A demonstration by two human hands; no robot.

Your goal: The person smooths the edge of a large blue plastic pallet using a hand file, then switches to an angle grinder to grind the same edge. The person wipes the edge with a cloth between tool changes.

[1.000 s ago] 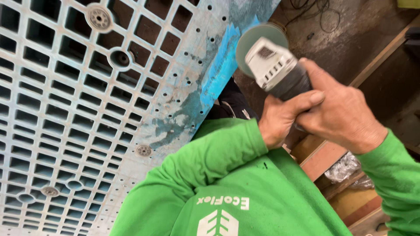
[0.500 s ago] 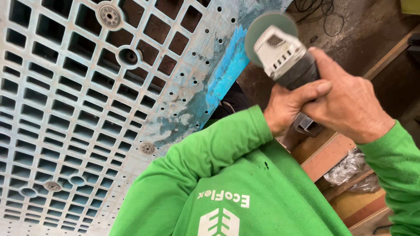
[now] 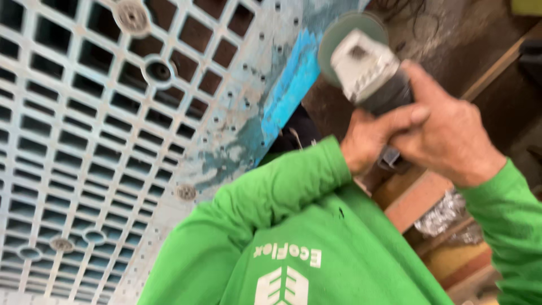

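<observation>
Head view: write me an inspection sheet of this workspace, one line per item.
Surface: pale perforated grid panel with square openings, round fittings and a bright blue patch along its edge.
Job's things: grey angle grinder, its disc at the top, next to the panel edge; contact cannot be told.
Clutter: crumpled silvery foil beside a wooden block.
Grippers: left hand and right hand both wrapped round the grinder body; green sleeves.
Cables: thin dark wires on the ground at the top, blurred.
Surroundings: dark dusty floor, wooden plank at right.
</observation>
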